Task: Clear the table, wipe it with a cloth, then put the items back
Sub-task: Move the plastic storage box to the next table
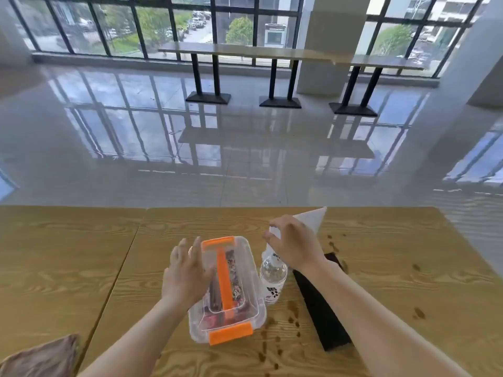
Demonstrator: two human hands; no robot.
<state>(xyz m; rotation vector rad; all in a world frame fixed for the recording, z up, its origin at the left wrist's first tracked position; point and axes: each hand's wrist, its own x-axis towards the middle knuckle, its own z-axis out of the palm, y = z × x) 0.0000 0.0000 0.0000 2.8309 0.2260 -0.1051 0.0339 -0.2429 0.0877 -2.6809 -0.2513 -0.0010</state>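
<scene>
A clear plastic box (246, 270) with an orange handle and orange clips lies on the wooden table (81, 254), full of colourful items. My left hand (185, 273) is open, fingers spread, against the box's left side. Just right of the box stands a clear water bottle (273, 276). My right hand (295, 244) hovers open above the bottle's cap, hiding the top. A black flat object (321, 311) lies to the right under my right forearm. A white paper sheet (313, 219) sticks up behind my right hand. A brownish cloth (40, 357) lies at the near left corner.
Dark brown spill spots (288, 322) dot the table near the box and further right (419, 312). A seam (122, 265) splits the tabletop on the left. Beyond the far edge is a glossy tiled floor, with a long counter table (245, 51) by the windows.
</scene>
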